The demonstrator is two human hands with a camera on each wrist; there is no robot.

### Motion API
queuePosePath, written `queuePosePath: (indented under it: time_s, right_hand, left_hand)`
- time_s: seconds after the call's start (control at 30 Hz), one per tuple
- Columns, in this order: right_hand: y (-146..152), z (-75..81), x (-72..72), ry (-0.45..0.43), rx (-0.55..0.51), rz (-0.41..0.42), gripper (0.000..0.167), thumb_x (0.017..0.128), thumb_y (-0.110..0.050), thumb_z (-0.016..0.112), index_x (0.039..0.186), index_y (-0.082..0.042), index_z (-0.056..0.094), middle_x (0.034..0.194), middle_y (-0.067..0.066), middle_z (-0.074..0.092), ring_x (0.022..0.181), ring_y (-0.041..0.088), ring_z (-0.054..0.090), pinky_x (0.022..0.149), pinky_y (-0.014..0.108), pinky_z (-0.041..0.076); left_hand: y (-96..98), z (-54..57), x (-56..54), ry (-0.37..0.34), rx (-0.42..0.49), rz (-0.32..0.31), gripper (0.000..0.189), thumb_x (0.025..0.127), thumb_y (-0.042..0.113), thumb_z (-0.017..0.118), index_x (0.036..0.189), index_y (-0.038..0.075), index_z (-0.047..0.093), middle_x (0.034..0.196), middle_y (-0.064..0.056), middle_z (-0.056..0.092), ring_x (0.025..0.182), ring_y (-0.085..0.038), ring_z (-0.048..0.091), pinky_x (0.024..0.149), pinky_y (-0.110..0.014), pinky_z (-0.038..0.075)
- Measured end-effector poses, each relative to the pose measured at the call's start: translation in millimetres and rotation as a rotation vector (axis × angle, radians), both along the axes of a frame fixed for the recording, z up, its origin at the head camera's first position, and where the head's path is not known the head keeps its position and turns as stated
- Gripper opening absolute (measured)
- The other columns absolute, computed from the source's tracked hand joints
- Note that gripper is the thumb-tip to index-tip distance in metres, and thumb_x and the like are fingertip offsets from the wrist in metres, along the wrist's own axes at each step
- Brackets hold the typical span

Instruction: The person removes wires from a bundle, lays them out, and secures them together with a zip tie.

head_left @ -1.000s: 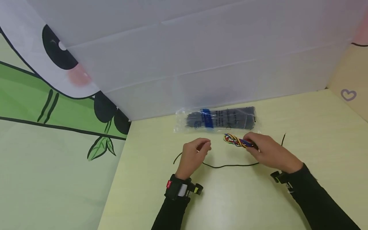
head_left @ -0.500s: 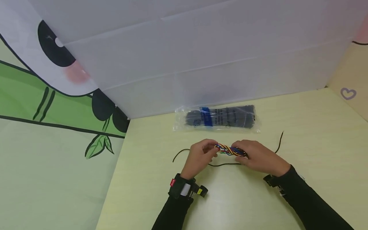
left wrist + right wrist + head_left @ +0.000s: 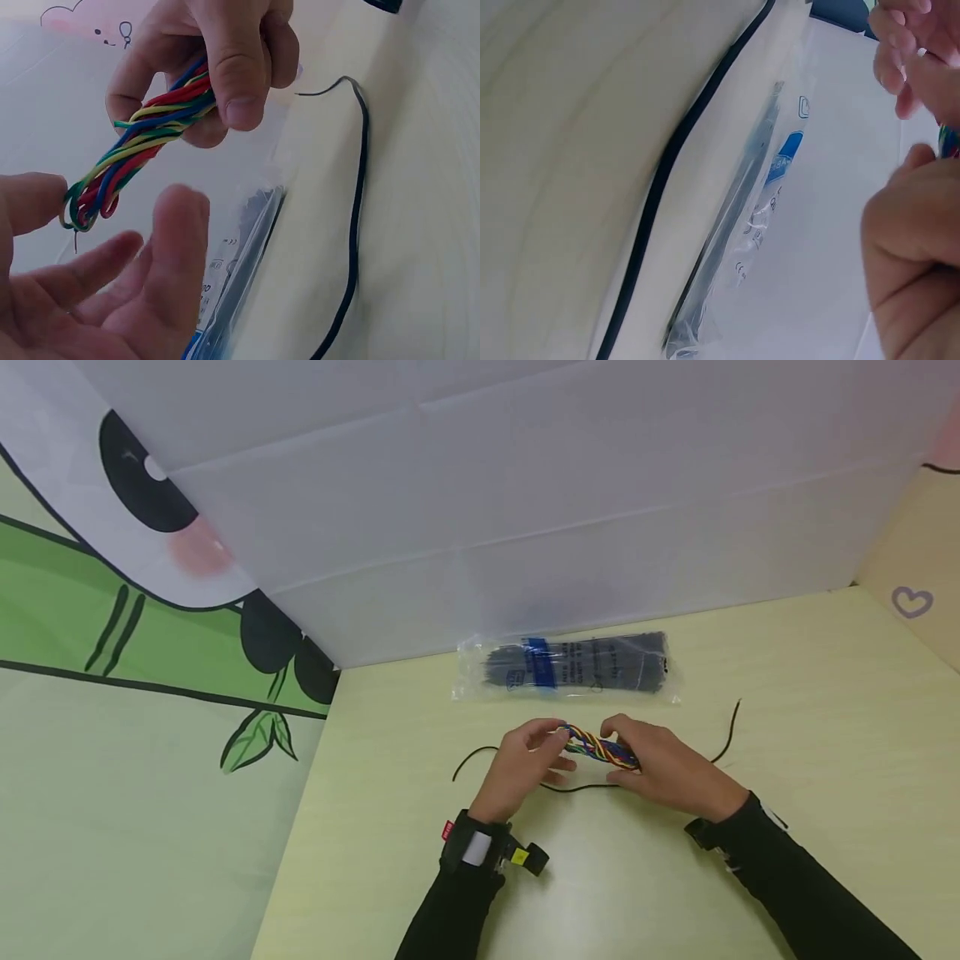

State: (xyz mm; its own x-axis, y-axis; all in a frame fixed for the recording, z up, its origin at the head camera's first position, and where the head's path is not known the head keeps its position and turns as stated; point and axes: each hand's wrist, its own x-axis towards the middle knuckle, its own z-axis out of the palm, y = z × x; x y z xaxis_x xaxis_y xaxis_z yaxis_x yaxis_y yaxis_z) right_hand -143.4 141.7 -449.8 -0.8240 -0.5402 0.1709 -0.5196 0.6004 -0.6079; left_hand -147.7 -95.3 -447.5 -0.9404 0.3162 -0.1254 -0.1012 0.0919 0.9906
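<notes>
A twisted bundle of coloured wires (image 3: 592, 745), red, yellow, blue and green, is held above the table between the hands. My right hand (image 3: 663, 768) grips its right end between thumb and fingers. At the looped left end, my left hand (image 3: 521, 768) touches the bundle with one fingertip. In the left wrist view, the left thumb (image 3: 180, 259) stands apart from the wires and the other fingers are loosely extended. Below the hands a black wire (image 3: 577, 789) lies in a shallow curve on the table, both ends bent upward in the head view.
A clear plastic bag (image 3: 577, 664) of thin dark grey strips with a blue band lies at the back of the table (image 3: 585, 893), against a white wall (image 3: 525, 527). Cartoon-printed panels (image 3: 150, 635) stand to the left. Small cameras are strapped to both wrists.
The right hand has brought the wire bundle left and slightly down. The left hand has moved right to meet its end, and its fingers have since spread more. The black wire stays put.
</notes>
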Motion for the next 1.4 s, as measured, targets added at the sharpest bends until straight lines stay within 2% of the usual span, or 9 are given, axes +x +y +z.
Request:
queuePosePath:
  time_s: [0.1,0.17,0.3,0.43,0.57,0.7,0.83,1.13,1.4]
  right_hand:
    - [-0.5,-1.0,0.2,0.108,-0.044,0.012,0.039,0.088,-0.017,0.074,0.12,-0.02,0.053,0.102,-0.006,0.054,0.083,0.005,0.049,0.07,0.023,0.047]
    - [-0.4,-2.3,-0.1,0.188,-0.059,0.022,0.036,0.088,-0.016,0.074,0.12,-0.021,0.058,0.104,-0.006,0.052,0.083,0.004,0.049,0.069,0.021,0.047]
    - [0.1,-5.9,-2.4,0.391,-0.032,0.021,0.04,0.084,-0.015,0.077,0.121,-0.02,0.065,0.108,-0.002,0.053,0.079,0.003,0.053,0.065,0.02,0.048]
    - [-0.4,-9.1,-5.9,0.605,0.029,0.025,0.047,0.08,-0.014,0.08,0.125,-0.015,0.065,0.11,0.003,0.063,0.083,0.01,0.064,0.065,0.025,0.053]
    - [-0.2,-11.3,-8.1,0.695,0.037,0.07,0.036,0.09,-0.013,0.068,0.125,-0.011,0.064,0.113,0.004,0.069,0.096,0.017,0.07,0.075,0.031,0.057]
    - [1.0,-12.9,-8.6,0.74,0.006,0.104,0.034,0.09,-0.008,0.068,0.124,-0.008,0.065,0.114,0.008,0.07,0.1,0.022,0.07,0.079,0.034,0.058]
    - [0.4,-13.0,-8.1,0.745,-0.02,0.117,0.051,0.076,-0.002,0.08,0.124,-0.006,0.066,0.116,0.01,0.07,0.101,0.022,0.071,0.08,0.032,0.058]
    - [-1.9,-14.2,-5.4,0.632,-0.061,0.136,0.05,0.076,-0.001,0.079,0.124,-0.004,0.065,0.107,0.007,0.072,0.088,0.015,0.072,0.07,0.024,0.056]
    - [2.8,-13.7,-7.5,0.353,-0.278,0.148,0.032,0.084,0.001,0.073,0.116,-0.004,0.071,0.088,0.002,0.074,0.067,0.0,0.066,0.061,0.01,0.047]
  left_hand:
    - [0.0,0.8,-0.1,-0.042,0.079,-0.062,0.044,0.097,0.044,0.058,0.123,0.009,0.063,0.113,-0.024,0.068,0.083,-0.023,0.075,0.071,-0.04,0.061]
    - [0.5,-0.4,-0.5,-0.038,0.106,-0.06,0.042,0.098,0.043,0.058,0.117,0.006,0.065,0.11,-0.03,0.068,0.078,-0.02,0.074,0.07,-0.041,0.061]
    - [0.4,-3.4,-1.8,-0.042,0.119,0.012,0.035,0.096,0.035,0.063,0.11,0.004,0.068,0.103,-0.031,0.069,0.073,-0.017,0.074,0.068,-0.039,0.061]
    - [-2.3,-3.7,-2.5,-0.095,0.135,0.097,0.03,0.095,0.03,0.066,0.104,0.001,0.069,0.09,-0.021,0.074,0.068,-0.016,0.073,0.065,-0.034,0.061]
    - [-5.4,-2.4,-3.5,-0.147,0.194,0.146,0.032,0.095,0.028,0.064,0.103,-0.003,0.066,0.078,-0.007,0.073,0.064,-0.012,0.07,0.061,-0.027,0.059]
    - [-6.0,-1.5,-4.2,-0.193,0.225,0.114,0.033,0.097,0.03,0.061,0.111,0.001,0.062,0.083,-0.008,0.073,0.064,-0.012,0.07,0.062,-0.028,0.06]
    - [-5.7,0.0,-3.1,-0.186,0.226,0.094,0.032,0.099,0.026,0.059,0.118,0.001,0.059,0.096,-0.017,0.072,0.069,-0.013,0.073,0.068,-0.032,0.061]
    - [-2.1,0.9,-2.6,-0.123,0.238,0.106,0.023,0.101,0.007,0.052,0.117,-0.009,0.057,0.101,-0.019,0.071,0.073,-0.015,0.074,0.075,-0.033,0.061]
    - [2.4,0.4,1.3,-0.064,0.229,0.093,0.021,0.1,0.002,0.052,0.118,-0.008,0.056,0.106,-0.024,0.068,0.07,-0.016,0.073,0.073,-0.032,0.061]
